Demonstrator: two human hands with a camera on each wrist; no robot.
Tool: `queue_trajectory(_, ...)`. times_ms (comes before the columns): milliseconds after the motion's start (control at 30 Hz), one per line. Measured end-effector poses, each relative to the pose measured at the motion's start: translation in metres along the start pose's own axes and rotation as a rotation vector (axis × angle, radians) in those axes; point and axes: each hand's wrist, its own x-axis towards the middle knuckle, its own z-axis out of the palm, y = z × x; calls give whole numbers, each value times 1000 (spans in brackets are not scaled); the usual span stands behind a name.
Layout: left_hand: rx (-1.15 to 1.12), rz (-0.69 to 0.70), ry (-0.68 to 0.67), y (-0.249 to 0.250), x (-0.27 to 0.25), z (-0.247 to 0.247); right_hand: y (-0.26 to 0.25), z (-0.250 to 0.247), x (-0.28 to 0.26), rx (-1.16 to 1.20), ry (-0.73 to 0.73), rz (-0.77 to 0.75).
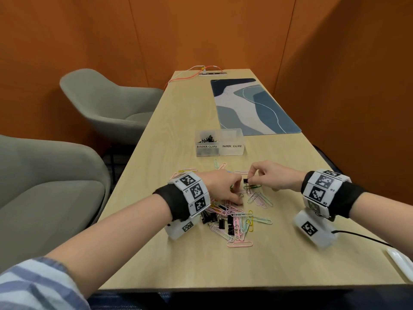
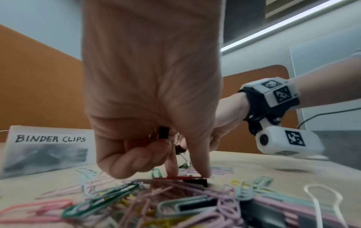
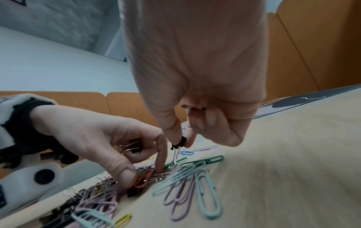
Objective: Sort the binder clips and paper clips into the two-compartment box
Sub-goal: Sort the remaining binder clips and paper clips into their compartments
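A clear two-compartment box (image 1: pixel 232 151) stands beyond the pile, labelled BINDER CLIPS on the left and PAPER CLIPS on the right. Several black binder clips lie in its left side. Coloured paper clips (image 1: pixel 242 222) and black binder clips (image 1: pixel 230 221) lie mixed on the table. My left hand (image 1: pixel 237 198) keeps one binder clip (image 2: pixel 163 132) in its curled fingers, while thumb and forefinger press down on another binder clip (image 2: pixel 197 182) in the pile. My right hand (image 1: pixel 250 181) pinches a small black binder clip (image 3: pixel 178 143) just above the pile, its wire handles hanging down.
A blue patterned desk mat (image 1: pixel 252 104) lies at the far right of the wooden table (image 1: pixel 178 260). A power strip with an orange cable (image 1: pixel 213 73) sits at the far end. Grey chairs (image 1: pixel 105 97) stand to the left. A white object (image 1: pixel 400 262) lies at the near right edge.
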Motion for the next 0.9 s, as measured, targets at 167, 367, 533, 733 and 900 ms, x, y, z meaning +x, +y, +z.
queue_trajectory(167,91,9,71,1,6,3,-3,-5,1,130,83,47)
queue_trajectory(367,108,-11,103,-7,8,-9,-6,-12,1,296,56,106)
queue_trajectory(533,106,-43,112,-18,8,-8,-9,-12,-1,384,-9,161)
queue_trajectory(733,83,-86,175,-25,6,-7,-14,-4,-2,385,-93,93)
queue_trajectory(900,69,-56,258,-29,1,-9,-9,-2,-4,412,-117,45)
